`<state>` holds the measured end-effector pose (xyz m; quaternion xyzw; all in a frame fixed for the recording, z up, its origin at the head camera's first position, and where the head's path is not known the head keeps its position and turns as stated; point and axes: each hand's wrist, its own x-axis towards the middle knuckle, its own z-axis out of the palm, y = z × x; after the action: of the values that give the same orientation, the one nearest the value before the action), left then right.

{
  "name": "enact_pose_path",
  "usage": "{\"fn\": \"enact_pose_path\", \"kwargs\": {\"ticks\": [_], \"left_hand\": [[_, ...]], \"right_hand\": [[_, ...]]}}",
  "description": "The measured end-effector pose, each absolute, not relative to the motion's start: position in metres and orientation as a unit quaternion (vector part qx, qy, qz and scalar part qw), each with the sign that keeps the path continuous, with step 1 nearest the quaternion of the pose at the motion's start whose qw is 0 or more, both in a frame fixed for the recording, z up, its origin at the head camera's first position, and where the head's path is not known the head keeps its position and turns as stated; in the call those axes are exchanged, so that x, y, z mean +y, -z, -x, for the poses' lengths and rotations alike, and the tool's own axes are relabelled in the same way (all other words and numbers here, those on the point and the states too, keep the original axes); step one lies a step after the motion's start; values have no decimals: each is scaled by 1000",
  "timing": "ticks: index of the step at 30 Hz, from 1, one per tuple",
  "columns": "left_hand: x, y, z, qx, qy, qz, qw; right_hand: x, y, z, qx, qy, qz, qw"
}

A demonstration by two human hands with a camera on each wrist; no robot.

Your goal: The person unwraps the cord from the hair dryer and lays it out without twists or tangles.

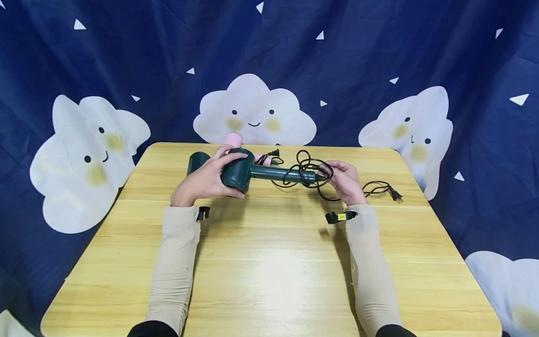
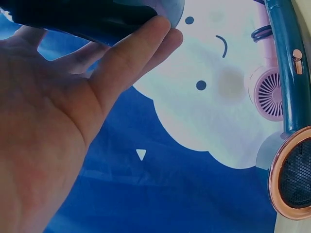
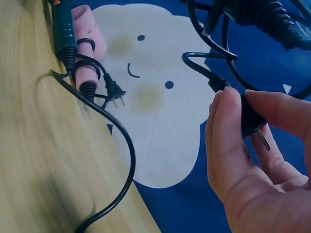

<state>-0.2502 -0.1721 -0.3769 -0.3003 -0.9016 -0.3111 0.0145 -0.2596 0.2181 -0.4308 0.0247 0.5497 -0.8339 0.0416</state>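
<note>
Glossy dark-green hair dryer (image 1: 258,172) gripped by left hand (image 1: 206,177) — black two-pin plug (image 3: 251,115) pinched by right hand (image 1: 344,181); pink hair dryer (image 1: 232,139) noted far side.

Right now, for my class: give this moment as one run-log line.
left hand: grips green hair dryer | right hand: pinches black plug | on table: second green dryer, pink dryer

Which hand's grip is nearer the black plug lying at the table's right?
Right. The right hand's grip is left of the black plug; the left hand's grip is farther left, around a green hair dryer.
</note>
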Motion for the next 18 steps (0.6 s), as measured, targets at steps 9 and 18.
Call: {"fn": "enact_pose_path", "kwargs": {"ticks": [9, 18], "left_hand": [[-173, 379, 251, -903, 304, 303, 8], [-174, 380, 251, -904, 303, 301, 2]], "right_hand": [[217, 420, 256, 516, 856, 18, 1], [214, 406, 250, 507, 860, 52, -35]]}}
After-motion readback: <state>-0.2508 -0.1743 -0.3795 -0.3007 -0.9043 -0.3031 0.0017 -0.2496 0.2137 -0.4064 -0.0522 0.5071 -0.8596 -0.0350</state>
